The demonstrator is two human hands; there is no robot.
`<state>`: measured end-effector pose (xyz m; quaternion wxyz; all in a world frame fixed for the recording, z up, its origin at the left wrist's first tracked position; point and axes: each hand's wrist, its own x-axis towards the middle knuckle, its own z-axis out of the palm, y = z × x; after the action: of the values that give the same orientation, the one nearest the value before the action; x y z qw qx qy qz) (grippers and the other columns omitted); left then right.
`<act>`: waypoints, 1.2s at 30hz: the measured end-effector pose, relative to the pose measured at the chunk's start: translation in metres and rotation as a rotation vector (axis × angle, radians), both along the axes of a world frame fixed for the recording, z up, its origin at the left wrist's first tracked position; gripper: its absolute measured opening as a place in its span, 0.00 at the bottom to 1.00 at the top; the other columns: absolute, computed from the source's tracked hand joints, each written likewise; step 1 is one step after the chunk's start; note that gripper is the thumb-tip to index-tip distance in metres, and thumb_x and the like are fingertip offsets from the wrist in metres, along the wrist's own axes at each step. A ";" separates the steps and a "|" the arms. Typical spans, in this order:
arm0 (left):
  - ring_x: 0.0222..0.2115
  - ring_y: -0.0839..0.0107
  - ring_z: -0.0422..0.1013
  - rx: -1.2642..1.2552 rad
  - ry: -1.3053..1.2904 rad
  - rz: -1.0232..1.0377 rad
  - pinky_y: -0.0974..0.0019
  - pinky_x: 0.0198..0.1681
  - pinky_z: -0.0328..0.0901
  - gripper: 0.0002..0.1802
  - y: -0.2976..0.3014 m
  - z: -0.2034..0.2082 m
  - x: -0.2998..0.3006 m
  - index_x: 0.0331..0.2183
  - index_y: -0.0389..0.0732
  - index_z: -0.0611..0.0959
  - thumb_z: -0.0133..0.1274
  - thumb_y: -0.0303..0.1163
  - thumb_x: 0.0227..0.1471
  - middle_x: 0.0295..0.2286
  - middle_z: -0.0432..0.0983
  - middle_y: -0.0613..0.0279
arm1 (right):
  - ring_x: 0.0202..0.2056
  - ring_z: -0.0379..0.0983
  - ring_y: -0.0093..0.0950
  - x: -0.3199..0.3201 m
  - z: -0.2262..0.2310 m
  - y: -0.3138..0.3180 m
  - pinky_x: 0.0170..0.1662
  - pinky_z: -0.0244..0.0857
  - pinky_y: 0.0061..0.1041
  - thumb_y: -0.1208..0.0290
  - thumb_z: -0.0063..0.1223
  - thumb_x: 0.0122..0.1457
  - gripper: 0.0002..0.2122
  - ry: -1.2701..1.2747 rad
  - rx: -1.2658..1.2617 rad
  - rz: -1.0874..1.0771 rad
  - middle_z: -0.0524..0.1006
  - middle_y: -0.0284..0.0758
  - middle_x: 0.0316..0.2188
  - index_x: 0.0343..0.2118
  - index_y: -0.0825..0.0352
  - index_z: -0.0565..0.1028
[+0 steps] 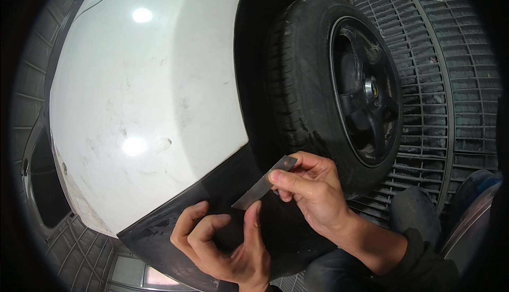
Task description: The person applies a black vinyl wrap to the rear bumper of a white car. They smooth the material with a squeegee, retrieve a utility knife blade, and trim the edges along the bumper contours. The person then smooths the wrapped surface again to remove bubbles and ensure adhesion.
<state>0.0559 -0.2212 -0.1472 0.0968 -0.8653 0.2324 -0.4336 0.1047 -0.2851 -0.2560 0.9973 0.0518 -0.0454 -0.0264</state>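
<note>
Plainly, one thin metal strip (253, 192), dull grey, flat and narrow; small hole near its upper end, slanting cut at the lower. It sits in the right hand (321, 194), pinched between thumb and fingers, tilted down toward the left hand (230, 249). Left hand holds nothing visible: fingers bent and spread, thumb raised beside the strip's lower edge; contact, cannot tell. Hands: two. Behind both, one black lower panel (175, 212). Up and left of the right hand, one white body panel (132, 90), smudged, two bright reflections. Above that hand, one black tyre (313, 85) on one dark wheel (358, 109).
</note>
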 end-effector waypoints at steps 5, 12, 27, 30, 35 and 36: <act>0.50 0.62 0.69 -0.002 0.024 0.018 0.60 0.56 0.63 0.25 -0.001 0.004 0.000 0.36 0.40 0.76 0.76 0.27 0.41 0.44 0.70 0.55 | 0.26 0.70 0.15 0.001 0.002 0.000 0.30 0.63 0.15 0.77 0.64 0.60 0.03 0.006 0.010 -0.008 0.80 0.31 0.26 0.32 0.69 0.81; 0.50 0.61 0.69 -0.012 0.018 0.033 0.60 0.56 0.62 0.24 -0.003 0.005 0.001 0.36 0.40 0.76 0.76 0.27 0.42 0.44 0.70 0.54 | 0.26 0.70 0.15 0.003 0.004 -0.003 0.30 0.62 0.15 0.77 0.64 0.60 0.03 0.013 0.002 -0.004 0.79 0.31 0.26 0.31 0.70 0.81; 0.50 0.61 0.68 -0.010 0.006 0.041 0.59 0.57 0.62 0.24 -0.006 0.007 0.004 0.35 0.39 0.75 0.76 0.27 0.42 0.44 0.70 0.54 | 0.24 0.69 0.15 0.008 0.008 -0.005 0.28 0.61 0.14 0.77 0.64 0.60 0.03 0.030 -0.005 -0.014 0.79 0.32 0.25 0.31 0.70 0.81; 0.50 0.61 0.68 -0.014 0.006 0.039 0.60 0.57 0.62 0.24 -0.008 0.006 0.004 0.35 0.39 0.75 0.76 0.27 0.42 0.44 0.70 0.54 | 0.23 0.69 0.15 0.008 0.007 -0.006 0.28 0.61 0.14 0.77 0.64 0.60 0.03 0.031 -0.011 -0.005 0.79 0.32 0.24 0.31 0.70 0.81; 0.50 0.61 0.68 -0.019 0.009 0.023 0.60 0.57 0.62 0.24 -0.005 0.006 0.004 0.35 0.39 0.75 0.76 0.26 0.41 0.44 0.69 0.54 | 0.23 0.68 0.14 0.006 0.008 -0.008 0.27 0.60 0.14 0.77 0.64 0.60 0.03 0.035 -0.013 0.010 0.79 0.32 0.25 0.31 0.70 0.81; 0.50 0.61 0.68 -0.022 0.011 0.019 0.60 0.57 0.62 0.24 -0.005 0.006 0.004 0.35 0.39 0.75 0.76 0.26 0.41 0.44 0.69 0.54 | 0.23 0.68 0.14 0.005 0.007 -0.008 0.27 0.60 0.14 0.77 0.64 0.60 0.03 0.035 -0.015 0.013 0.79 0.32 0.25 0.31 0.70 0.81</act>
<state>0.0600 -0.2262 -0.1413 0.0902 -0.8709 0.2200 -0.4301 0.1099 -0.2928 -0.2490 0.9984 0.0443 -0.0280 -0.0202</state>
